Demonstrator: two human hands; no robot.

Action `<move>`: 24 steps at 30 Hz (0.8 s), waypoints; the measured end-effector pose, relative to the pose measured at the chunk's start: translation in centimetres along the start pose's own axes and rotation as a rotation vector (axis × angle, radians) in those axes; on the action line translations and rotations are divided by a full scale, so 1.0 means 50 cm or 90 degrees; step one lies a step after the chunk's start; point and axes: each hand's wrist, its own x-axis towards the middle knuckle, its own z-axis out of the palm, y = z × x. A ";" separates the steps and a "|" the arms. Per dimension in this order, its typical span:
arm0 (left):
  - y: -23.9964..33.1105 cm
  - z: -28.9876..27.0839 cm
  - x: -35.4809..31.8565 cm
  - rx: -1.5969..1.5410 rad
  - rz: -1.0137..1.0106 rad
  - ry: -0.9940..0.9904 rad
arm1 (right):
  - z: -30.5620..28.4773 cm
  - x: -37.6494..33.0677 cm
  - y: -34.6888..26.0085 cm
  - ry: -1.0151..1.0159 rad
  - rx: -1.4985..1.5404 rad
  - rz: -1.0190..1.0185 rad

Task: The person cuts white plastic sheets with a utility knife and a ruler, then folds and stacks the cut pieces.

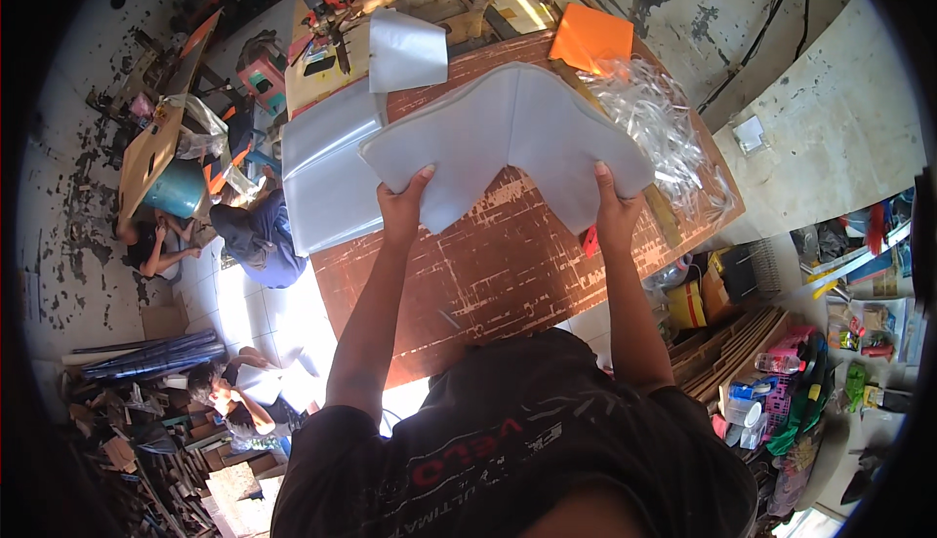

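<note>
Both hands closed on a grey V-shaped stack of sheets (508,133), held up at frame centre above the counter (508,275).

Left hand (403,208) pinching one lower lobe, right hand (613,214) the other, thumbs on top. Bare reddish counter below the stack, down to its near edge. Flat grey sheet pile (327,172) overhanging the left edge; orange square sheet (590,39) at upper centre; heap of clear plastic bags (664,123) along the right edge.
</note>
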 end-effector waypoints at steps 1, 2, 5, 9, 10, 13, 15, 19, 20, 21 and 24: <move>-0.001 -0.004 -0.005 -0.034 -0.011 -0.014 | -0.006 0.002 -0.001 0.000 -0.001 0.004; -0.007 -0.010 -0.008 -0.033 -0.015 -0.013 | -0.017 0.008 0.000 -0.044 -0.002 0.044; -0.027 -0.027 -0.008 0.028 -0.036 -0.039 | -0.042 0.020 0.006 -0.124 0.002 0.103; -0.057 -0.031 -0.012 -0.019 -0.015 -0.046 | -0.069 0.046 0.009 -0.217 -0.048 0.158; -0.062 -0.030 -0.010 -0.018 -0.022 -0.032 | -0.066 0.049 0.008 -0.216 -0.048 0.158; -0.054 -0.026 0.012 0.054 0.034 -0.008 | -0.052 0.048 0.001 -0.242 -0.104 0.107; -0.014 -0.034 0.064 0.158 0.035 -0.011 | -0.044 0.048 -0.010 -0.236 -0.252 0.035; 0.117 -0.029 0.180 0.444 0.071 -0.060 | -0.060 0.024 -0.044 -0.246 -0.295 0.101; 0.143 -0.021 0.205 0.490 0.087 -0.099 | -0.067 0.004 -0.044 -0.196 -0.201 0.160; 0.158 -0.008 0.223 0.491 0.085 -0.101 | -0.073 -0.019 -0.045 -0.145 -0.106 0.216; 0.141 0.047 0.278 0.597 0.045 -0.223 | -0.104 -0.133 0.036 -0.090 0.070 0.410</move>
